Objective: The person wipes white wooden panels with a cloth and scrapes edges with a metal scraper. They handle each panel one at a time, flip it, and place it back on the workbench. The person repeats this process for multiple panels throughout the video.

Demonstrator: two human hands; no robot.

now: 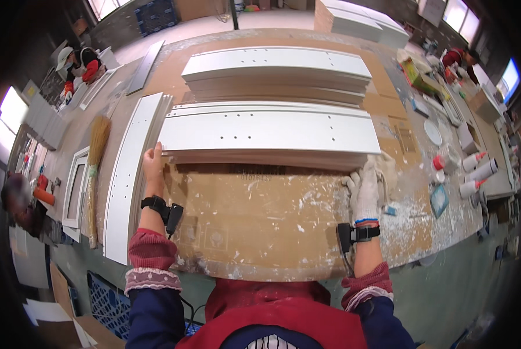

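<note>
The near stack of white boards (269, 136) is gripped at nine o'clock by the bare left hand (153, 164) and at three o'clock by the gloved right hand (365, 189)

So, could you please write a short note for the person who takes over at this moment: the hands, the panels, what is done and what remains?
Left hand: bare, fingers on the left end of the near stack of white panels.
Right hand: in a white work glove, at the stack's right front corner, beside a crumpled cloth.
The stack lies flat on the cardboard-covered workbench. A second stack of white panels lies behind it, long white strips and a straw brush to the left, glue bottles to the right.
Done: both stacks are piled.
Left: the near stack is only gripped at its ends, not lifted.
</note>
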